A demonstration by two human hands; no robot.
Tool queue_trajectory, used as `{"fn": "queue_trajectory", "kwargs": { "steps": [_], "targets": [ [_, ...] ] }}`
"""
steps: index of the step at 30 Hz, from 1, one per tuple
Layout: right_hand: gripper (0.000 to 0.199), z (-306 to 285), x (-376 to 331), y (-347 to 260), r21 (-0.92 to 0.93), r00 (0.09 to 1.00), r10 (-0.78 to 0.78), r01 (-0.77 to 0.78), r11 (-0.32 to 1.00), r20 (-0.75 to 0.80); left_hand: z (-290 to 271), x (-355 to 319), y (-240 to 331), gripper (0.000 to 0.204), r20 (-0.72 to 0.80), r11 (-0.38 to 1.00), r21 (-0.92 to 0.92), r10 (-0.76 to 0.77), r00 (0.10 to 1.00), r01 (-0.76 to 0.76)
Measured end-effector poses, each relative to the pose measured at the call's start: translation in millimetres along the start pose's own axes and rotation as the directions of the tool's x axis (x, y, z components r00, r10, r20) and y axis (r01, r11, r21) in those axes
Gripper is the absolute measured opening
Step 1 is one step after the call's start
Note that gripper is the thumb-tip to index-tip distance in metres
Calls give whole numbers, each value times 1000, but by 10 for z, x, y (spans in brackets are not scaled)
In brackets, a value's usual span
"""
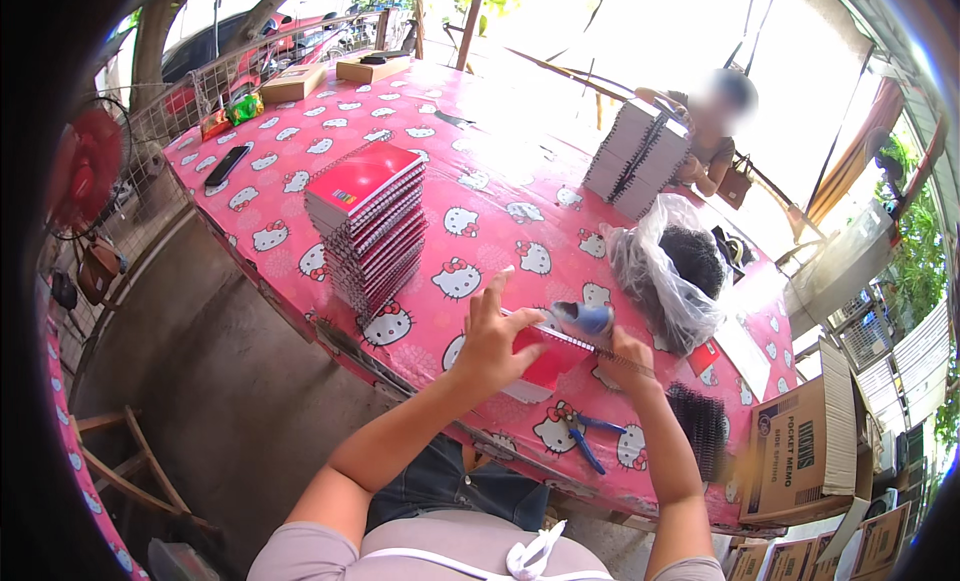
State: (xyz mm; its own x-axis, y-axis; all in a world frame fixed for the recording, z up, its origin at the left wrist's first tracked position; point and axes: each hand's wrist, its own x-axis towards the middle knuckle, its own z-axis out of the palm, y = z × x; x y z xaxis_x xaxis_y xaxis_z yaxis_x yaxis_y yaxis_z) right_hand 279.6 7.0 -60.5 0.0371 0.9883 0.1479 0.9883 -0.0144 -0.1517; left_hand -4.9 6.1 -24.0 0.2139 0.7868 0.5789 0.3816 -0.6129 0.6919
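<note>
red notebook (548, 359) (flat, spiral-edged)

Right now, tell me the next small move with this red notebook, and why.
Probably keep twisting the black spiral coil along the red notebook edge: the left hand steadies the cover, the right hand grips the coil, which still sticks out past it.
</note>
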Motion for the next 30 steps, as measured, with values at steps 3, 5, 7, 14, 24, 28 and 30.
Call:
{"fn": "queue_trajectory", "kwargs": {
  "steps": [3,5,7,14,24,28,30],
  "targets": [
    [44,-272,95,-56,739,999,-15,40,672,-40,78,-57,-22,34,-45,1000,11,1,999,-1],
    [40,-412,38,-114,954,988,-146,10,-300,-57,119,-60,-93,33,-58,994,-106,-14,998,8],
    [37,-388,74,-149,935,972,-232,114,335,-35,92,14,-130,32,52,988,-146,-52,997,59],
    [37,-518,227,-345,656,968,-251,178,733,19,-1,135,-181,31,173,983,-152,-74,982,101],
    [33,-449,392,-590,833,971,-236,103,544,33,-176,4,-413,30,219,607,-680,-366,904,411],
    [31,-222,413,-519,296,979,-90,143,944,-184,-207,6,-449,30,233,565,-708,-380,895,424],
    [39,-181,266,-445,149,979,126,-102,984,-161,-216,1,-500,25,244,554,-728,-341,908,404]
  ]
}}
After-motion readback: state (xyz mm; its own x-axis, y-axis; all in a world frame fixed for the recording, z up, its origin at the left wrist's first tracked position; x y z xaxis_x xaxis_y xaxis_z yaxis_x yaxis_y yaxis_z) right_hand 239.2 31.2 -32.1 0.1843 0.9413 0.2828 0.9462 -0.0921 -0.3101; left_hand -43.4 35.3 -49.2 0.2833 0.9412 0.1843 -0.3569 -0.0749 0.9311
